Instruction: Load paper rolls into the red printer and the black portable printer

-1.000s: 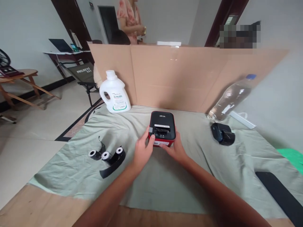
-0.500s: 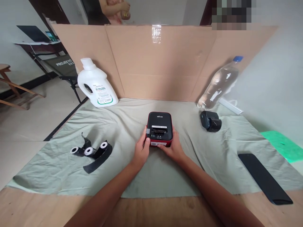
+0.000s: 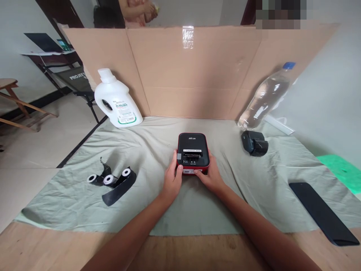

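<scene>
A small black and red printer [image 3: 193, 145] rests on the green cloth [image 3: 197, 214] at the middle of the table, its slot and a white label strip facing up. My left hand [image 3: 172, 178] grips its left side, thumb at the front left corner. Around the right side and front edge is my right hand [image 3: 211, 175], its thumb on the front face. Several rolls of black film with white cores [image 3: 108, 180] lie to the left, one strip partly unrolled. Toward the right back sits a black device [image 3: 254, 143] with a dark roll on it.
A white detergent bottle [image 3: 121, 101] and a clear plastic bottle [image 3: 263, 98] with a blue cap lean on the cardboard screen [image 3: 191, 79]. A dark flat slab [image 3: 323, 212] lies at the front right. Behind the screen, a person's arms [image 3: 139, 11] show.
The view has shifted slightly, so the table items appear a little further right. Both hands keep their hold on the printer. The person's hands behind the screen have moved.
</scene>
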`<move>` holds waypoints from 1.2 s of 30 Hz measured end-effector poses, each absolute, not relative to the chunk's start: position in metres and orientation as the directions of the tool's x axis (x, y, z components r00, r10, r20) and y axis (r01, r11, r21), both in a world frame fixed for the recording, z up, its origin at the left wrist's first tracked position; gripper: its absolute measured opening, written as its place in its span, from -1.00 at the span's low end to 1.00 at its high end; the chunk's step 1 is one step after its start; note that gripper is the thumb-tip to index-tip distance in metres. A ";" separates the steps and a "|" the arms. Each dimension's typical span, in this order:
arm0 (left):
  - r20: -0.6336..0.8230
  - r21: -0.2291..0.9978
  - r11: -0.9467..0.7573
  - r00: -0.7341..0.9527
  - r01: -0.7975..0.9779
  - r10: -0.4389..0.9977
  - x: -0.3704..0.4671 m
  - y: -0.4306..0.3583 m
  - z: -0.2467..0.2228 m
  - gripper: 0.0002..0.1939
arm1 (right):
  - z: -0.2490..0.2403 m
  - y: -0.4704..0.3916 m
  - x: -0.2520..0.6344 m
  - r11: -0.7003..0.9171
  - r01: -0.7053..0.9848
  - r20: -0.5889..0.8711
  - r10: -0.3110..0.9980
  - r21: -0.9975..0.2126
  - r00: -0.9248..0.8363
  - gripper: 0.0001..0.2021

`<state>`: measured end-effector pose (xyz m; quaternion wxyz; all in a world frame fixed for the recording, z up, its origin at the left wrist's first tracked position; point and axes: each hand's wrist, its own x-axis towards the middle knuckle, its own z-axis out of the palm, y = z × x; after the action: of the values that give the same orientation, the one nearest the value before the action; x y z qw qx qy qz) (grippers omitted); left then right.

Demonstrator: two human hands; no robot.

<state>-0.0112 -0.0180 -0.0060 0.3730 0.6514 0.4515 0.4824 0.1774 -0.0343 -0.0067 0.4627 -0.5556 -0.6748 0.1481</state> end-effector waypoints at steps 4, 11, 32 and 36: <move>0.316 0.919 -0.338 0.133 0.203 0.939 -0.012 -0.018 -0.005 -0.46 | -0.012 -0.035 0.180 0.341 0.606 0.454 0.890 -0.719 0.038 -0.11; 0.343 0.924 -0.359 0.131 0.129 0.930 -0.016 -0.010 -0.009 -0.62 | -0.015 -0.035 0.181 0.370 0.608 0.503 0.862 -0.703 0.057 -0.08; 0.398 0.895 -0.423 0.173 0.144 0.901 -0.025 -0.007 -0.008 -0.61 | -0.010 -0.034 0.172 0.377 0.608 0.511 0.858 -0.698 0.055 -0.09; 0.434 0.858 -0.464 0.169 0.223 0.885 -0.029 -0.010 -0.005 -0.59 | -0.010 -0.034 0.172 0.372 0.595 0.501 0.864 -0.713 0.060 -0.13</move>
<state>-0.0288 -0.0100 -0.0048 0.3278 0.6907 0.4010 0.5046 0.1724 -0.0342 -0.0100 0.4849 -0.5430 -0.6714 0.1386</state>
